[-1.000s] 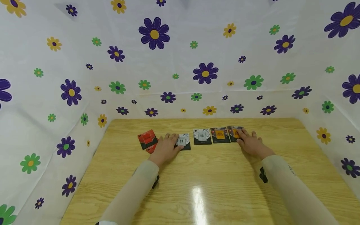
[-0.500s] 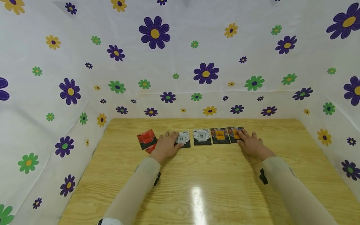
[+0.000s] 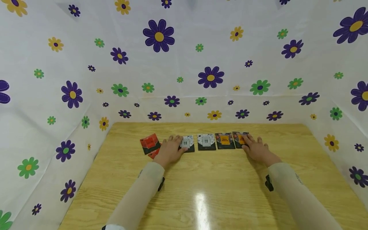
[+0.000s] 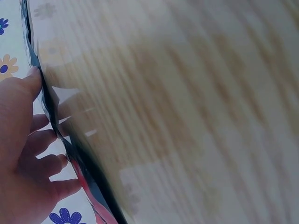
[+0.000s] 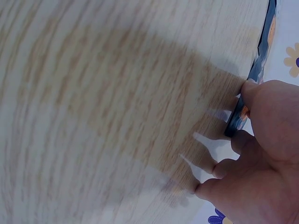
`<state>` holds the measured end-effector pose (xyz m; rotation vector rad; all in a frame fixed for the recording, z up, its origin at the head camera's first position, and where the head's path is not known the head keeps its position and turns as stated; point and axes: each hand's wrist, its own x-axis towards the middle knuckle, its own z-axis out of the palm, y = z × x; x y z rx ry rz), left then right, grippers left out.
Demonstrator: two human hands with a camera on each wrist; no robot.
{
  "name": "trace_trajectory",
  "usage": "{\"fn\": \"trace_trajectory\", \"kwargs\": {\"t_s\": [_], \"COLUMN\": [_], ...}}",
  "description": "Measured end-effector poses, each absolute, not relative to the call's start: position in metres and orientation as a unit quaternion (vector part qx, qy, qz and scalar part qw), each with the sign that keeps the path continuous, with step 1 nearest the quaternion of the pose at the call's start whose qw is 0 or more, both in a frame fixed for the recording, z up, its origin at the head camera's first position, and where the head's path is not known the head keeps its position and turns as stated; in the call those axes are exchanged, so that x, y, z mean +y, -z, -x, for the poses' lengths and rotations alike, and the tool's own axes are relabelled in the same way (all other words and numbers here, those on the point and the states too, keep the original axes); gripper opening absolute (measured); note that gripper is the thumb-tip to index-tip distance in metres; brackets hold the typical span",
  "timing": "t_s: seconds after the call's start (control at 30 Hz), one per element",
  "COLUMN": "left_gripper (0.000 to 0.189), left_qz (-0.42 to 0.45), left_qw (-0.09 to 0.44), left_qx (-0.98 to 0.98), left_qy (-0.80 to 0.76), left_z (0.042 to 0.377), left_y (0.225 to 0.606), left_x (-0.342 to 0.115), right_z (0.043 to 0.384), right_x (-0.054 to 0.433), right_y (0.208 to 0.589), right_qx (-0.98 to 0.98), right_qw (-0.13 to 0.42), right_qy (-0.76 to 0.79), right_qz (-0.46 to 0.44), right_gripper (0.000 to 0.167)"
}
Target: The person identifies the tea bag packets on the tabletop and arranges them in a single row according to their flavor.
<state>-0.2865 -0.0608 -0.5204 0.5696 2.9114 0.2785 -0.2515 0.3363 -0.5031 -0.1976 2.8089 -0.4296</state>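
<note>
1. Lying in a rough row toward the far edge of the wood-grain tbl [image 3: 212, 179]: 6 flat square pkts, 2 ea. of 3 kinds.
2. Red/black, 2: upper red pkt [image 3: 150, 143] is sitting askew at L end, partly covering lower red pkt [image 3: 153, 154].
3. White/black, 2: L white pkt [image 3: 188, 143] is lying partly under a hand; R white pkt [image 3: 206, 142] is lying next along, w/ a gap btwn.
4. Orange-label, 2: L orange pkt [image 3: 225, 141] is lying just beside R white pkt; R orange pkt [image 3: 240, 139] is ending the row.
5. Hands, 2: L hand [image 3: 170, 150] is resting w/ fingers extended, thumb touching L white pkt, & is hiding parts of that + lower red pkt. R hand [image 3: 258, 150] is laying extended fingers on R orange pkt, covering its R side. Neither's gripping.
6. Around: 2 pale sleeves, L sleeve [image 3: 138, 191] & R sleeve [image 3: 296, 191], are reaching in; flowered sheet [image 3: 181, 57] is rising at back, L & R.
</note>
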Motion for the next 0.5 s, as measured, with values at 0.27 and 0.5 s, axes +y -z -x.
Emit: {"fn": "trace_trajectory", "kwargs": {"t_s": [0.27, 0.5], "left_gripper": [0.071, 0.07], "left_qz": [-0.192, -0.191], "left_qw": [0.079, 0.08], "left_qx": [0.974, 0.974], "left_qy": [-0.088, -0.097], "left_z": [0.2866, 0.2851], "left_y": [0.5227, 0.5206], "left_x": [-0.0601, -0.061], "right_z": [0.2501, 0.2507], "right_x": [0.3361, 0.3369], "right_y": [0.5033, 0.5042], "right_qx": [0.976, 0.976], "right_qw": [0.145, 0.144], "right_qy": [0.147, 0.145], "right_qz": [0.067, 0.069], "right_gripper": [0.062, 0.062]}}
